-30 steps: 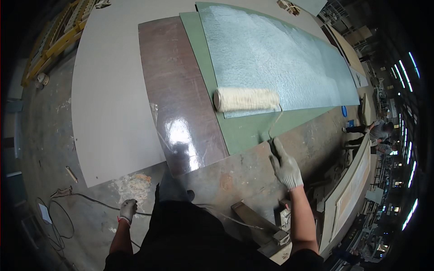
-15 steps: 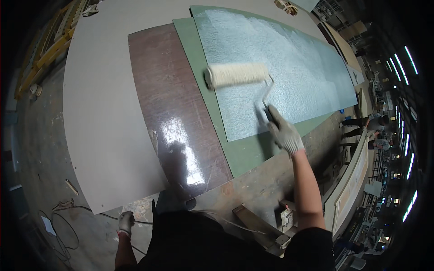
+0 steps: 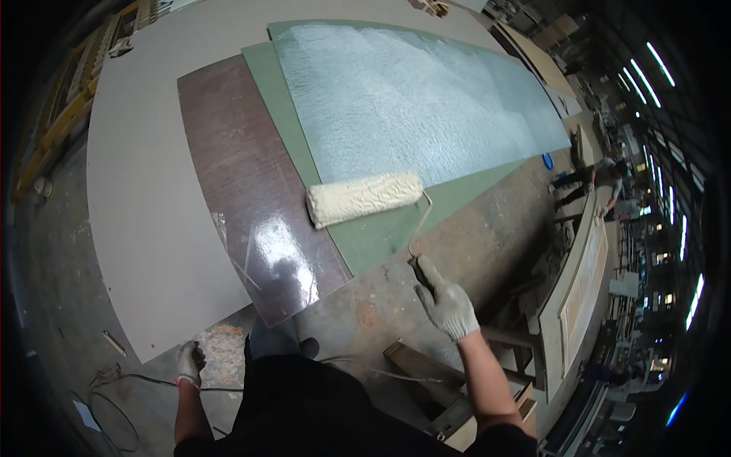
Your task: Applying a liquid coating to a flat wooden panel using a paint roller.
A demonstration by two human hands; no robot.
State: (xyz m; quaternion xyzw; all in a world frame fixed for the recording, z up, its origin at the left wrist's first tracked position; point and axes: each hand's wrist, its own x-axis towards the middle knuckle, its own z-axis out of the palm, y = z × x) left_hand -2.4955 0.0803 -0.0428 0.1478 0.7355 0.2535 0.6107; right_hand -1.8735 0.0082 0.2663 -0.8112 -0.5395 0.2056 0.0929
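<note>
Pulled back since half a second ago, the paint roller now lies at the near edge of the green sheet, around the frame's centre, off the pale glistening mat it crossed earlier. At lower left, the gloved left hand hangs beside a thin cable on the floor, its grip unclear. Centre-left, a glossy brown board lies. Right of centre, the gloved right hand clasps the roller's handle, the roller up and left of it.
</note>
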